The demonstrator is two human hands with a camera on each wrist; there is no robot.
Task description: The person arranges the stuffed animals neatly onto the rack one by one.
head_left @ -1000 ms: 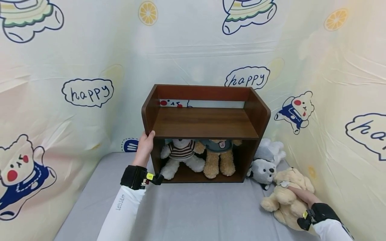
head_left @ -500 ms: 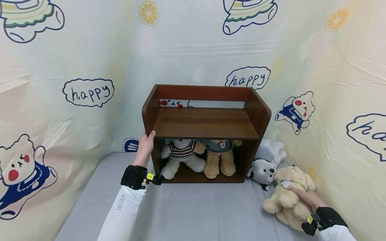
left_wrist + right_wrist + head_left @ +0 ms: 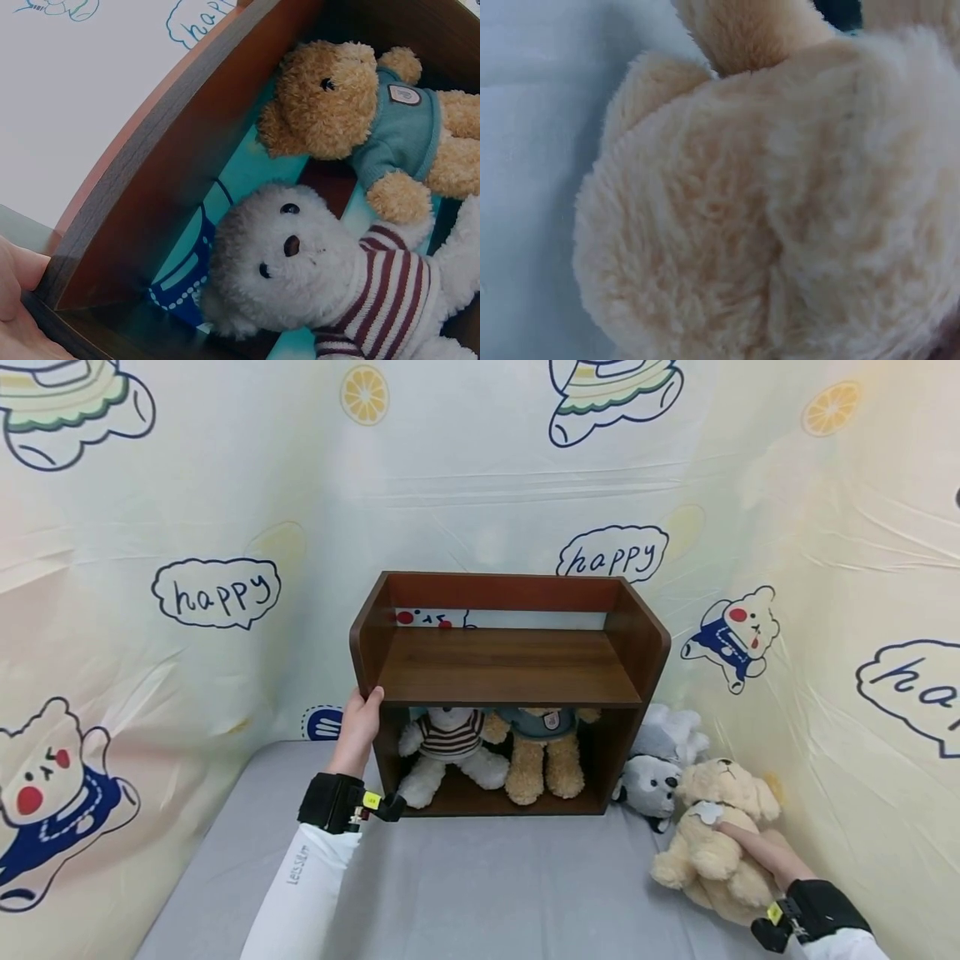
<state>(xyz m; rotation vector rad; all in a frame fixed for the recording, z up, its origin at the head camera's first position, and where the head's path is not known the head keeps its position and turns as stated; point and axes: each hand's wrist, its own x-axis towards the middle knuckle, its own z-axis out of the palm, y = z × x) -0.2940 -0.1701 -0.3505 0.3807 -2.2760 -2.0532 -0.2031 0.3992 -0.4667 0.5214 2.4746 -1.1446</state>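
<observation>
My left hand (image 3: pixel 357 727) grips the left side panel of a brown wooden shelf (image 3: pixel 510 668), thumb at the front edge by the middle board. In the lower compartment sit a white teddy bear (image 3: pixel 262 247) in a striped shirt and a tan teddy bear (image 3: pixel 326 97) in a teal shirt. In the head view the middle board hides most of their heads. At the right, my right hand (image 3: pixel 765 850) holds a cream plush dog (image 3: pixel 720 785) by its side, fingers at its belly. Its fur fills most of the right wrist view, where the hand is almost wholly hidden.
Grey plush toys (image 3: pixel 651 783) lie between the shelf's right side and the cream dog. A grey cloth (image 3: pixel 480 885) covers the table. Printed curtains (image 3: pixel 465 485) surround it at the back and both sides.
The cream plush dog has tipped up, its head rising toward upright. My right hand and wrist have shifted slightly right with it. The left hand keeps its place on the shelf.
</observation>
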